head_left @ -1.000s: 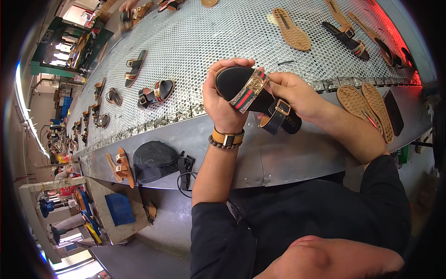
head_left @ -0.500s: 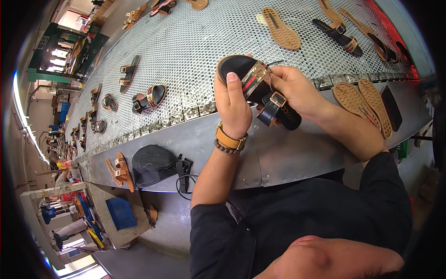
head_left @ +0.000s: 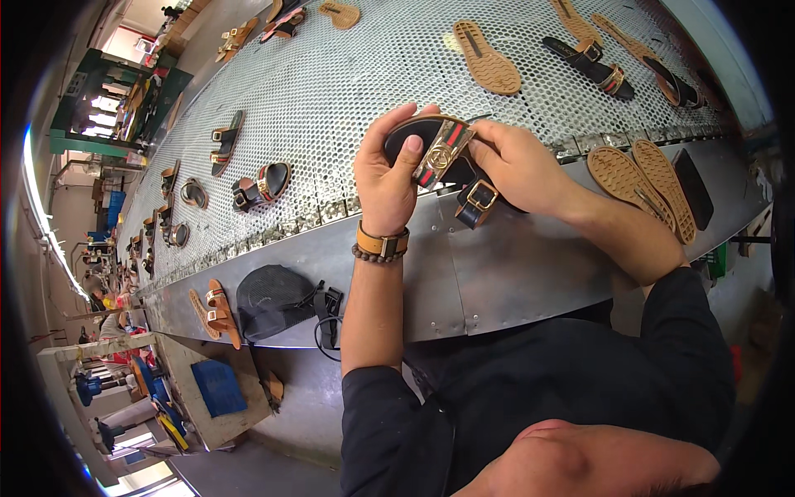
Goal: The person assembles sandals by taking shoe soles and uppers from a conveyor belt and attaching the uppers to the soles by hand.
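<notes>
Between my two hands a black slide sandal [head_left: 443,155] is held above the near edge of the mesh belt. Its front strap is green and red with a round gold ornament; a second black strap carries a gold buckle. My left hand [head_left: 386,179] is wrapped round the toe end, thumb on the insole beside the front strap. My right hand [head_left: 520,170] grips the side by the front strap, its fingertips pinching at the strap's edge. That hand hides much of the heel part.
Sandals such as a black pair member [head_left: 263,186] and an upturned tan sole [head_left: 487,62] lie on the mesh belt [head_left: 331,108]. On the steel ledge [head_left: 530,265] are more tan soles [head_left: 631,186], a brown sandal [head_left: 222,311] and a black mesh cap [head_left: 273,300].
Both hands have shifted slightly left with the sandal and turned it, so the front strap's ornament faces up more. My right fingers have moved along the strap's edge. Items on the belt have shifted slightly.
</notes>
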`<move>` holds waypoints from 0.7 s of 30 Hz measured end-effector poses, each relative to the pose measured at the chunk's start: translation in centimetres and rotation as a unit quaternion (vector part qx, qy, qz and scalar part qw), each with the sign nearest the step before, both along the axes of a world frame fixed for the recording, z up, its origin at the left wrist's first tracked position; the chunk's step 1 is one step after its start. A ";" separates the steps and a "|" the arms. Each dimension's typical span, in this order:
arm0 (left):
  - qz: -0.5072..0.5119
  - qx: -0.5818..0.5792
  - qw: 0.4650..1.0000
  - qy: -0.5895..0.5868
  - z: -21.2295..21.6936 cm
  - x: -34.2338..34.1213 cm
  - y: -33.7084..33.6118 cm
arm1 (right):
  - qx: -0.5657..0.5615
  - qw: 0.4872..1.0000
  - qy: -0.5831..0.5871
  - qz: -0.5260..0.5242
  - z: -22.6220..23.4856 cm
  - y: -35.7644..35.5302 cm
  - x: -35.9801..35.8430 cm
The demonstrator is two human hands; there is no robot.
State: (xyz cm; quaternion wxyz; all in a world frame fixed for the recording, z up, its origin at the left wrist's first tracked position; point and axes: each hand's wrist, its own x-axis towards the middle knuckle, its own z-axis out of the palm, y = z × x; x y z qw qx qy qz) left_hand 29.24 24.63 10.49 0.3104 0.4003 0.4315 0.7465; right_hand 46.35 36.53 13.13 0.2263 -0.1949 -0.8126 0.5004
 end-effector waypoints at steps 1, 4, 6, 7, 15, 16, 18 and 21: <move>-0.004 -0.001 1.000 -0.018 -0.1 0.4 0.2 | -0.008 1.000 -0.016 0.005 0.2 0.3 0.4; 0.016 -0.056 0.996 0.071 0.2 0.3 0.4 | 0.009 0.999 -0.035 0.020 0.5 1.2 1.4; 0.040 -0.108 0.978 0.176 0.3 0.6 0.5 | 0.035 0.998 -0.038 0.030 0.7 1.7 2.0; 0.046 -0.095 0.976 0.192 0.5 0.9 0.6 | 0.041 0.997 -0.051 0.037 1.1 2.0 2.2; 0.070 -0.093 0.985 0.130 -0.6 1.6 1.2 | -0.393 0.891 -0.017 0.228 -2.5 7.3 3.1; 0.097 -0.091 0.987 0.086 -0.9 1.4 1.4 | -0.429 0.877 0.014 0.217 -1.5 7.5 3.4; 0.132 -0.063 0.989 0.005 -0.8 1.9 2.1 | -0.458 0.859 0.041 0.226 -0.4 9.8 4.5; 0.185 -0.019 0.976 -0.112 -0.3 3.6 3.5 | -0.434 0.886 0.096 0.136 0.1 12.0 5.6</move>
